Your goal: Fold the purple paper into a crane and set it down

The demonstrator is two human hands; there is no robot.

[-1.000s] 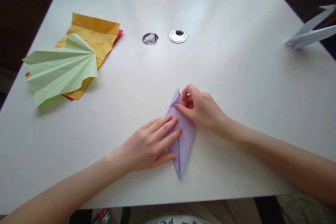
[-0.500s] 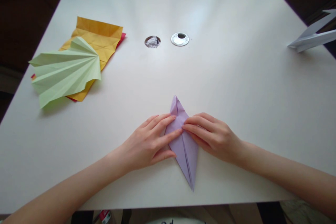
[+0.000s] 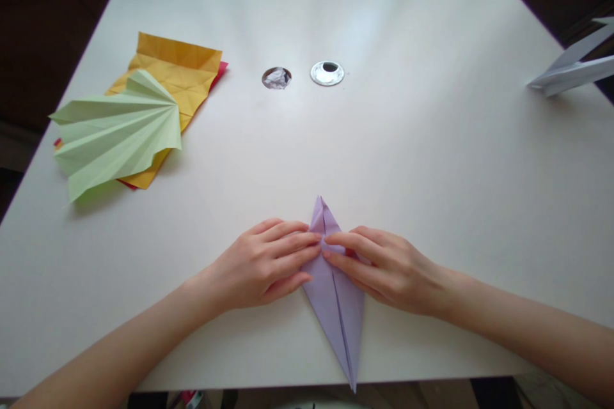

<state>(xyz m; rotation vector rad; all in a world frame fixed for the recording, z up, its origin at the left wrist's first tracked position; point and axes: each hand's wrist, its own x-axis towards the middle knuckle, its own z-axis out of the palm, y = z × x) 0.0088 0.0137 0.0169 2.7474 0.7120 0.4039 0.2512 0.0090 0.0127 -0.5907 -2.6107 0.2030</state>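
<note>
Near the counter's (image 3: 432,160) front edge lies a lilac paper kite-shape (image 3: 336,307), thin, light and creased sharp, its long point overhanging the edge. The left hand (image 3: 261,265) and right hand (image 3: 391,268) press flat on its upper half, fingertips meeting at the centre crease, neither grip closed around it. Such paper likely slides and tears easily; pinch it at the folded edges. Toward the left edge a pale green pleated fan (image 3: 115,134) rests on yellow sheets (image 3: 180,70)
</note>
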